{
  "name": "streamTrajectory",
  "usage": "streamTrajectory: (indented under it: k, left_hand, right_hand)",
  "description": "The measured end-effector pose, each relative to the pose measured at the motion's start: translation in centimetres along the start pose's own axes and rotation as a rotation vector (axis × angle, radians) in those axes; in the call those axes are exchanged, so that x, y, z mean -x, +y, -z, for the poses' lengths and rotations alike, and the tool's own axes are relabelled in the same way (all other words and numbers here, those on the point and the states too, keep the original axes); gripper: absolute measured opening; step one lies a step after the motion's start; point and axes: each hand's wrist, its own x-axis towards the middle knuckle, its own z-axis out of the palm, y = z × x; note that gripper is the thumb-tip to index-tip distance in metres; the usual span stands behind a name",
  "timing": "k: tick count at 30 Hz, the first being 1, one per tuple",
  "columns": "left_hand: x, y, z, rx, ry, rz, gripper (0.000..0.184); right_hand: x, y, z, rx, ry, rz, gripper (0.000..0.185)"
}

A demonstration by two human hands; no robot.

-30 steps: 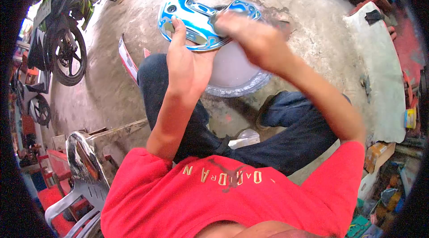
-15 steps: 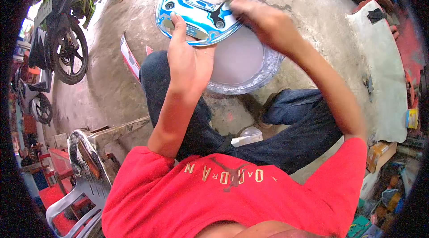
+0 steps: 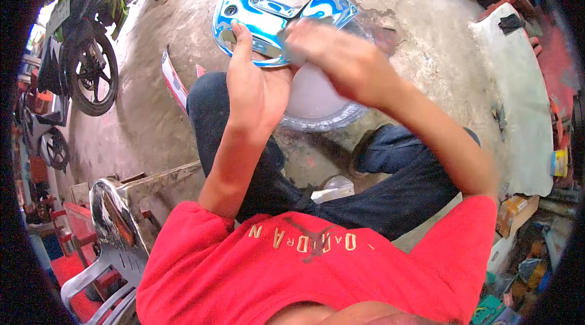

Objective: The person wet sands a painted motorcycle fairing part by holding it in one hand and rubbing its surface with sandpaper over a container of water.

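Note:
A glossy blue-and-white motorcycle fairing panel (image 3: 259, 17), curved with screw holes, is held up at the top middle. My left hand (image 3: 259, 87) grips its lower edge, thumb on the front face and fingers behind. Bent fingers of my right hand (image 3: 341, 60) press against the panel's lower front. Something greyish under those fingertips is smeared by motion, so its kind does not show. Below the panel stands a round basin (image 3: 323, 122) of cloudy greyish liquid, partly hidden by my right hand and the panel.
A motorcycle (image 3: 91, 63) is parked on the concrete floor at the left. A red-and-white panel piece (image 3: 173, 78) lies near my left knee. A worn plastic chair (image 3: 113, 252) stands at lower left. A pale board (image 3: 518, 105) lies at the right, beside a cardboard box (image 3: 517, 214).
My right hand has moved left and down across the panel, from its right arm to its lower middle. My left hand keeps its grip nearly in place.

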Motion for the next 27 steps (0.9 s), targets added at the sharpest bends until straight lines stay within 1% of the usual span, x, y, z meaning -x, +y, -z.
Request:
streamTrajectory:
  k: [1,2,4,5,8,9,10,12,13,14,16,18,19,20,21,22,24,25,26,27]
  left_hand:
    - [-0.1,0.1,0.3,-0.025,0.021,0.009,0.051]
    - [-0.1,0.1,0.4,-0.009,-0.017,0.001,0.052]
    - [0.1,-0.2,0.0,0.032,-0.099,-0.015,0.052]
    - [0.3,-0.2,-0.5,0.01,-0.051,-0.016,0.052]
    - [0.4,0.0,-0.5,0.003,-0.066,0.0,0.053]
    - [-0.2,0.0,0.1,-0.021,-0.009,0.027,0.053]
    - [-0.4,-0.1,0.4,-0.02,-0.031,0.016,0.053]
    - [-0.1,-0.1,0.1,-0.026,-0.073,0.006,0.052]
    - [0.4,0.0,-0.9,-0.007,-0.031,-0.01,0.052]
    - [0.4,0.0,-0.8,-0.006,-0.03,-0.01,0.051]
    - [0.5,-0.1,-0.8,-0.004,-0.035,-0.002,0.051]
    - [0.3,-0.1,-0.9,-0.021,-0.021,-0.004,0.051]
    - [-0.1,-0.2,-0.1,-0.025,-0.028,0.002,0.051]
    - [-0.3,-0.1,0.5,-0.031,-0.035,0.008,0.052]
    - [-0.3,0.3,0.7,-0.03,0.018,0.049,0.051]
    - [-0.1,0.3,0.4,-0.024,0.001,0.032,0.051]
    - [0.4,0.0,-0.6,-0.007,-0.034,-0.005,0.052]
    - [0.6,0.1,-1.0,-0.018,-0.009,-0.006,0.052]
    - [0.7,0.2,-0.9,-0.008,-0.005,0.0,0.052]
    - [0.7,0.1,-0.9,0.001,-0.006,0.007,0.052]
  right_hand:
    - [-0.2,0.0,0.2,-0.022,-0.012,0.049,0.042]
    - [-0.2,-0.1,0.4,-0.045,-0.023,0.095,0.041]
    - [0.1,2.7,0.9,-0.027,-0.072,-0.178,0.04]
    - [-0.1,3.5,0.6,-0.088,-0.089,-0.447,0.04]
    - [-0.1,0.7,0.5,0.006,-0.015,-0.081,0.041]
    - [0.0,-0.5,-0.1,-0.052,-0.032,0.011,0.043]
    - [-0.2,-1.3,0.2,-0.055,-0.072,0.105,0.045]
    - [0.2,1.6,0.4,-0.071,-0.053,0.091,0.046]
    - [0.3,3.7,0.5,-0.075,-0.026,-0.036,0.043]
    - [0.7,4.7,0.3,-0.139,-0.003,-0.339,0.041]
    - [0.1,4.9,1.4,0.156,-0.284,-0.756,0.038]
    - [1.1,2.9,-0.3,-0.078,0.053,-0.347,0.038]
    - [0.6,1.8,-0.3,0.037,0.011,-0.097,0.039]
    - [0.2,-0.2,-0.5,0.029,0.027,-0.01,0.041]
    - [0.0,-0.1,-0.3,0.016,0.031,0.025,0.041]
    - [0.0,-0.2,-0.2,0.002,0.038,0.056,0.041]
    - [0.5,3.3,0.1,0.022,0.052,-0.056,0.037]
    - [-0.2,3.8,0.3,0.032,0.073,-0.26,0.032]
    - [-0.4,3.6,1.6,-0.017,-0.112,-0.652,0.028]
    - [0.4,3.6,0.8,0.026,-0.035,-0.521,0.03]
